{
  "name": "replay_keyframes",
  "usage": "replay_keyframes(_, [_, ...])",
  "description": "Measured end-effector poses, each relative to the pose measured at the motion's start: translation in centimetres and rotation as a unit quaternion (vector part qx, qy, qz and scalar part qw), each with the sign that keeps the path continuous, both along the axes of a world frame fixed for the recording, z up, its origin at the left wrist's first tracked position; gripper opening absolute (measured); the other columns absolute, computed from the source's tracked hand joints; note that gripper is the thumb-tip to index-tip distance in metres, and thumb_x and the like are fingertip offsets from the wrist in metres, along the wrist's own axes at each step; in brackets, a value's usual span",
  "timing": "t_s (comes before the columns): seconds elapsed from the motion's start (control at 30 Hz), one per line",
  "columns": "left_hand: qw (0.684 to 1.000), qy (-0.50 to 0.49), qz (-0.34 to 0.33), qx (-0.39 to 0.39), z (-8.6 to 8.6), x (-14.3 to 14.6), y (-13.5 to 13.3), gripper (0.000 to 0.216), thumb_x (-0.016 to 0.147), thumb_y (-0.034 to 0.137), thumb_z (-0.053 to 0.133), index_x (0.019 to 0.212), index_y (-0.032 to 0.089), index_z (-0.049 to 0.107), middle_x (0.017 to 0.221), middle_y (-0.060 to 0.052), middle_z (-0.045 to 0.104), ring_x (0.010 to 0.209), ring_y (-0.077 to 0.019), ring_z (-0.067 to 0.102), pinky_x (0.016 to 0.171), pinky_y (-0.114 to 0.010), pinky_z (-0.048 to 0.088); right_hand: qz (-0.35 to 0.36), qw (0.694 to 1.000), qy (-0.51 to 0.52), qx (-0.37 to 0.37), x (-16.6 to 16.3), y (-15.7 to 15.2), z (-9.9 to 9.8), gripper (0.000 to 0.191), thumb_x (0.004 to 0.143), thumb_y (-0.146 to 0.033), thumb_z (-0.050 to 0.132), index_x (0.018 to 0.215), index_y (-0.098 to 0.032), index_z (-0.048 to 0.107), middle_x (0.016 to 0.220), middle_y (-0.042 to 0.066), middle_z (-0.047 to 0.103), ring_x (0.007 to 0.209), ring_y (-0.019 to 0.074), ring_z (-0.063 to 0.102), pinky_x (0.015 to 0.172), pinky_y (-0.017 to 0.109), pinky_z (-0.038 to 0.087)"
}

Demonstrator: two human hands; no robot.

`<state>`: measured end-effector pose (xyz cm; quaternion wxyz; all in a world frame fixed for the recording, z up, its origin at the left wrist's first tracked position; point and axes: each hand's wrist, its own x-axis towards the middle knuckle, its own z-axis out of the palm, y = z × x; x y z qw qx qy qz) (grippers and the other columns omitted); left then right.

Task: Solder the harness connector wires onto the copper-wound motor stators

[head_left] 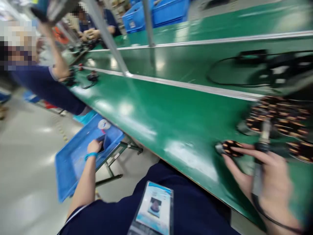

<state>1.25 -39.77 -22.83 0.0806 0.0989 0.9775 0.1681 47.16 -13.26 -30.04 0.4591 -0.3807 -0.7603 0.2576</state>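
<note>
Single head cam, pitched forward and down. Near: lap [195, 195], right hand [274, 176]; left hand [94, 147] a bit farther out. Tabletop [176, 111] cuts diagonally through frame, near right to far left.

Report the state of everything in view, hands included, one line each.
Blue tray: open-topped, in use
White roll: inside the tray
Left hand: closed on a dark object
Right hand: gripping a dark-handled tool
Coil disc: touched by the right hand
Other coil discs: heaped
Black cable: loosely looped
Badge: photo side showing
</note>
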Motion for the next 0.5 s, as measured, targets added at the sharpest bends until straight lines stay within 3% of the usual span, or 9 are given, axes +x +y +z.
replay_keyframes(0.07, [0.998, -0.033, 0.005, -0.062, -1.4, -1.5, -1.0, 0.028, 0.073, 0.026, 0.066, 0.048, 0.021, 0.053, 0.045, -0.004, 0.049, 0.075, -0.031, 0.063, 0.075, -0.037, 0.043, -0.057, 0.996, -0.037, 0.063, 1.2, -0.2, -0.2, 0.039, 0.08, -0.04, 0.085, 0.113, -0.034, 0.065, 0.108, 0.009, 0.07, 0.099, 0.0368, 0.068, 0.09, 0.06, 0.055])
replay_keyframes(0.2, [0.989, -0.056, -0.001, -0.135, -3.3, -4.5, -1.6, 0.02, 0.077, 0.033, 0.063, 0.06, 0.024, 0.062, 0.049, 0.001, 0.055, 0.072, -0.0249, 0.062, 0.072, -0.029, 0.042, -0.061, 0.991, -0.04, 0.114, 1.4, -0.2, -0.4, 0.044, 0.084, -0.035, 0.083, 0.119, -0.027, 0.058, 0.119, 0.009, 0.066, 0.11, 0.0296, 0.067, 0.094, 0.051, 0.058])
replay_keyframes(0.37, [0.981, -0.025, 0.034, -0.189, -5.0, -7.2, -3.1, 0.018, 0.079, 0.035, 0.058, 0.066, 0.024, 0.065, 0.052, -0.002, 0.057, 0.079, -0.0293, 0.066, 0.069, -0.027, 0.042, -0.062, 0.99, -0.05, 0.121, 1.2, -0.2, -0.2, 0.046, 0.085, -0.032, 0.083, 0.122, -0.025, 0.056, 0.123, 0.01, 0.064, 0.115, 0.0275, 0.066, 0.098, 0.046, 0.058])
replay_keyframes(0.5, [0.981, 0.005, 0.023, -0.191, -6.7, -8.9, -4.9, 0.015, 0.075, 0.037, 0.056, 0.067, 0.025, 0.061, 0.052, -0.003, 0.058, 0.084, -0.0348, 0.07, 0.065, -0.03, 0.043, -0.05, 0.991, -0.046, 0.112, 1.3, -0.2, -0.1, 0.046, 0.087, -0.027, 0.08, 0.125, -0.024, 0.054, 0.126, 0.012, 0.062, 0.118, 0.0271, 0.065, 0.099, 0.043, 0.058])
